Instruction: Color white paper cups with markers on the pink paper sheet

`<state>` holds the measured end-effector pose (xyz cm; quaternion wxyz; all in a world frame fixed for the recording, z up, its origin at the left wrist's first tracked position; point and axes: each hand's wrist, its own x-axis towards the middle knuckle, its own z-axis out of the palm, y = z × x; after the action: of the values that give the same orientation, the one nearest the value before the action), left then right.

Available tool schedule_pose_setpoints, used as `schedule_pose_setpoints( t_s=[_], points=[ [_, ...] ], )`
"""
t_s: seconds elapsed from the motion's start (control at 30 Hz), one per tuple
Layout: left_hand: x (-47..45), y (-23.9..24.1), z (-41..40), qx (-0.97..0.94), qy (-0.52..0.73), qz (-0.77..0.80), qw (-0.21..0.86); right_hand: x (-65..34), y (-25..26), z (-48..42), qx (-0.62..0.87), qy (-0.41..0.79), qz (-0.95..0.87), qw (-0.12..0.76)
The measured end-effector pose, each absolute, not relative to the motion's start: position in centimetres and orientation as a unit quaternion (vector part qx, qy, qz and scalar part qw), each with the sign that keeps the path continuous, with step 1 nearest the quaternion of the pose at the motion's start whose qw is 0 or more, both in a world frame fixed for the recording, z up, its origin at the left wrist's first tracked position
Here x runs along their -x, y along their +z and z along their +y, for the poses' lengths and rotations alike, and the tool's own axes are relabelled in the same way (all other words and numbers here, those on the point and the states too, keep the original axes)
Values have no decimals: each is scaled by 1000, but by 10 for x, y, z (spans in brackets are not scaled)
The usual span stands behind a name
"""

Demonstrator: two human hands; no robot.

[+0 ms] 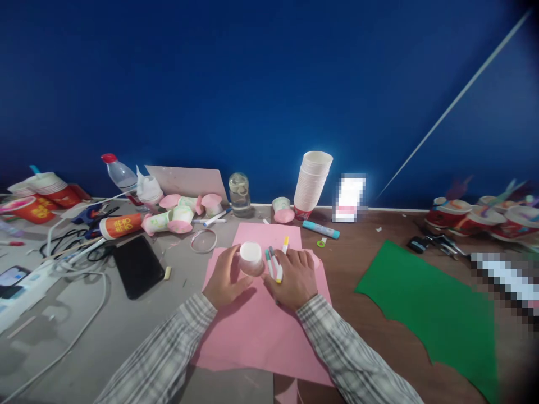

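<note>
A small white paper cup [251,258] stands upside down on sheets of pink paper [261,331]. My left hand [225,279] curves around its left side, the thumb along the near edge and the fingers behind. Just right of the cup, several markers [269,264] with green, grey and yellow caps lie close together. Palm down over them is my right hand [295,276], with the markers gathered between its thumb and index finger. Its other fingers reach forward over the paper.
Behind the paper stand a water jar [240,196], a tall stack of paper cups [312,182] and a glue stick [320,229]. To the left are a black phone [138,266], decorated cups [182,219] and a power strip [29,297]. Green felt-like sheet [433,314] lies at right.
</note>
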<state>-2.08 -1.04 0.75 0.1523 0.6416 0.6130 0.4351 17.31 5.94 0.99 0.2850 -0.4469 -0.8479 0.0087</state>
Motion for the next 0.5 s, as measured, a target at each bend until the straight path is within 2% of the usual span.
schedule_pose_setpoints(
  t_s=[0.33, 0.5],
  points=[
    [9, 13, -1, -601, 393, 688, 105, -169, 12, 47, 454, 51, -868, 192],
    [13, 11, -1, -569, 388, 724, 43, -166, 8, 46, 467, 65, -864, 175]
  ],
)
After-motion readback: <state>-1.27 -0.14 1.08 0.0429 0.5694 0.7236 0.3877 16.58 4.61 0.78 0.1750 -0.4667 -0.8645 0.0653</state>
